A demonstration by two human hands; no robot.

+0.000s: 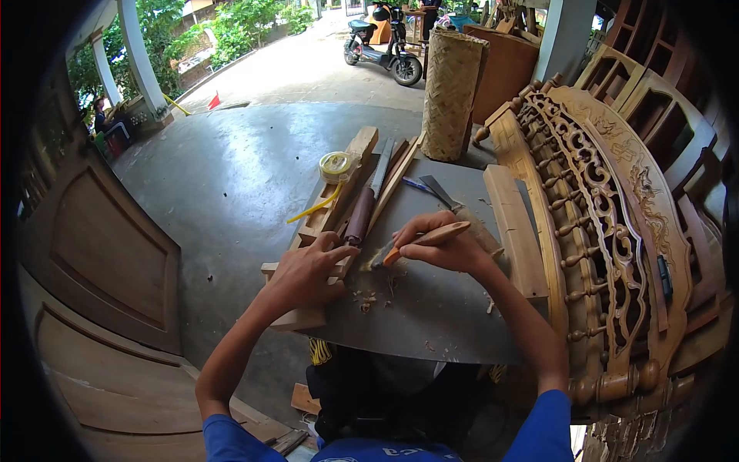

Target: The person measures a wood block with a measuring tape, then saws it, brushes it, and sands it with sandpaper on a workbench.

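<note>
Right now, going from left to right, flat brown wood panels [112, 246] lean at your far left. Next comes a pale, straight beam [359, 145] with square holes cut in it, and a roll of tape [336, 165] sits on top. Your left hand [305, 269] is spread over the wood, its fingertips near the round, dark handle [359, 217] of a long tool; I can't tell how hard it presses. Curly, thin wood bits [368, 300] lie on the smooth grey bench [462, 331]. Just above them is your brush [446, 233], bristles down by the dust. Your right hand [437, 248] pinches it between thumb and fingers. It looks like you are at the sweeping step. I think the next stroke wants a soft, low push, away from the tools. Further right are a smooth, square-edged block [513, 231] and a carved wood piece [596, 185] full of curls and round knobs.
</note>
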